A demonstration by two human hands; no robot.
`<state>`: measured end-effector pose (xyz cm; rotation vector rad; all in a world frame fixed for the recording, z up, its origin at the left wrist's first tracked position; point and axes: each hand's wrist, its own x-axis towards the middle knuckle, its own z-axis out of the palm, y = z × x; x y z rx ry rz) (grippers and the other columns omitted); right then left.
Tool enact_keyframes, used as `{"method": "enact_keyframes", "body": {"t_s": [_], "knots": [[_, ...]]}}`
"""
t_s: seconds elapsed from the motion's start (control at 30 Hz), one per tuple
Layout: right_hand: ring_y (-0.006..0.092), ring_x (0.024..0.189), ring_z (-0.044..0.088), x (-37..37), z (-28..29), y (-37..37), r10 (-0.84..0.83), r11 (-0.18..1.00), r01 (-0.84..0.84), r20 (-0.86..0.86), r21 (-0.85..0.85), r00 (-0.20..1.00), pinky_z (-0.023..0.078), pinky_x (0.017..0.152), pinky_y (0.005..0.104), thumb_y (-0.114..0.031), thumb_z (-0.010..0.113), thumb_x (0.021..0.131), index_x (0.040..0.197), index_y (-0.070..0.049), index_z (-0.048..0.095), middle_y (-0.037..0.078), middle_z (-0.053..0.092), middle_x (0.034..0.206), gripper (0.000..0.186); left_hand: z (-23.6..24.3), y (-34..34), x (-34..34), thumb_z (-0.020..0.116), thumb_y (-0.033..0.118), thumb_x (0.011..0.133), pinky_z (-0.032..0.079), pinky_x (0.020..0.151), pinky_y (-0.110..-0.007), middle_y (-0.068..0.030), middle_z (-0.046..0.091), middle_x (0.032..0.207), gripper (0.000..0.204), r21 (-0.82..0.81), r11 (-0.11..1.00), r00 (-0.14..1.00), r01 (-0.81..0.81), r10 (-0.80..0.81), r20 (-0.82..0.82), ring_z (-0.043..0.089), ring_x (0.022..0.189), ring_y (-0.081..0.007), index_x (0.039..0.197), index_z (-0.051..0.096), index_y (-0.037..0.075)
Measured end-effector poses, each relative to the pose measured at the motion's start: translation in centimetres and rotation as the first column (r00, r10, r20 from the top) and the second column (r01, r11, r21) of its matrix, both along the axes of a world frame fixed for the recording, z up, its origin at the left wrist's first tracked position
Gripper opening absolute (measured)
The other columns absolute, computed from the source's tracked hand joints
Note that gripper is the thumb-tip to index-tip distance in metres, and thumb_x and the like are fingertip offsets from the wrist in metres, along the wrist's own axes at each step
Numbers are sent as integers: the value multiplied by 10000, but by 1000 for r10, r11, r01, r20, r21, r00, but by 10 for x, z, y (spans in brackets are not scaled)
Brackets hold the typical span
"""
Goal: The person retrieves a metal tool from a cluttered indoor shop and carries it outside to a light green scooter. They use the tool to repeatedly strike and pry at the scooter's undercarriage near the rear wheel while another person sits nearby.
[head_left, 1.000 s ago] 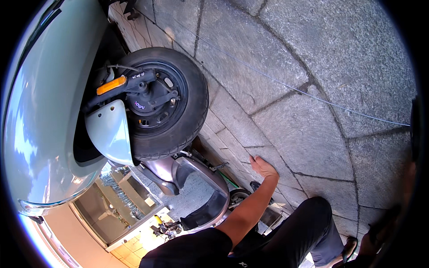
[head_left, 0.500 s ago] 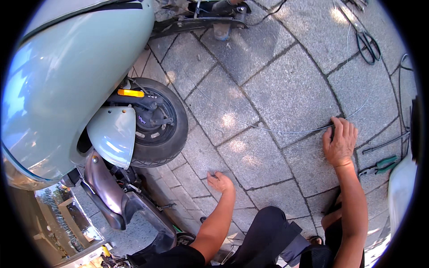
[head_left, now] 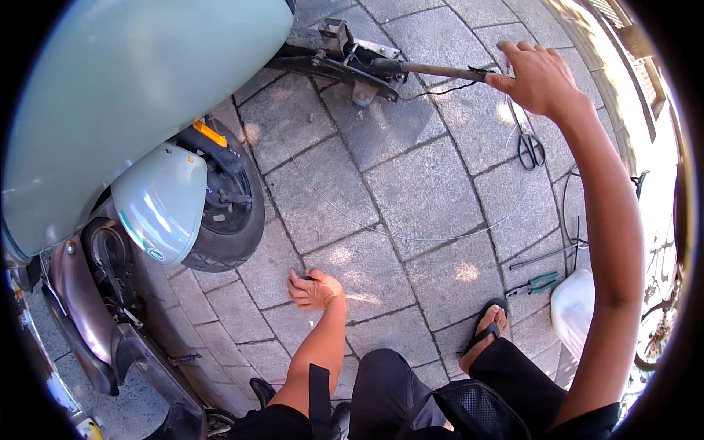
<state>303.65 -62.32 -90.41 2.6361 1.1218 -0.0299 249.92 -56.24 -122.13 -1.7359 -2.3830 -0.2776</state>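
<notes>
Over the paving at lower centre, my left hand (head_left: 315, 292) is closed, fingers curled round a small dark thing I cannot make out. My right hand (head_left: 539, 77) stretches far forward with its fingers extended and apart. Its thumb is beside the dark end of a brownish rod (head_left: 444, 71); whether they touch I cannot tell. The rod runs left to a dark metal bracket (head_left: 330, 70) under the pale green scooter body (head_left: 147, 88). A thin wire (head_left: 400, 237) curves across the paving between my hands. Scissors with black handles (head_left: 531, 150) lie below my right hand.
At left are the scooter's wheel (head_left: 235, 235) and a pale green fender (head_left: 163, 205). Green-handled pliers (head_left: 535, 284), a dark metal bar (head_left: 539, 257) and a white container (head_left: 576, 312) sit to the right. My sandalled foot (head_left: 490, 326) stands near the pliers.
My right hand has left the wire on the paving and reached forward to the rod's end. My left hand has shifted left and a dark thing now shows in it. The view has moved.
</notes>
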Motion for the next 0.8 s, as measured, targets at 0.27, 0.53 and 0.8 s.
{"method": "enact_keyframes", "body": {"t_s": [0.27, 0.53, 0.8], "knots": [[283, 924, 750, -25, 62, 61, -65, 973, -7, -303, -231, 951, 594, 884, 467, -412, 554, 1107, 1200, -80, 759, 127, 770, 965, 401, 10, 2, 1, 511, 470, 1011, 286, 1176, -550, -38, 422, 1586, 567, -51, 999, 999, -16, 15, -30, 366, 1493, -273, 1525, 495, 232], [224, 689, 646, -19, 68, 43, 15, 979, -63, -242, -192, 970, 525, 692, 406, -372, 607, 1091, 1031, -59, 790, 78, 675, 735, 367, 5, 4, -1, 506, 465, 1019, 279, 1180, -557, -29, 440, 1573, 557, -71, 996, 997, -49, 44, -65, 377, 1483, -273, 1531, 492, 246], [228, 656, 559, 22, 15, -31, -179, 984, 178, -300, -29, 937, 446, 682, 440, -393, 656, 1067, 1063, -80, 803, 99, 675, 779, 346, 0, 2, -2, 510, 481, 1017, 268, 1193, -583, -47, 395, 1616, 568, -58, 998, 999, -17, 15, -33, 348, 1516, -270, 1539, 489, 257]]}}
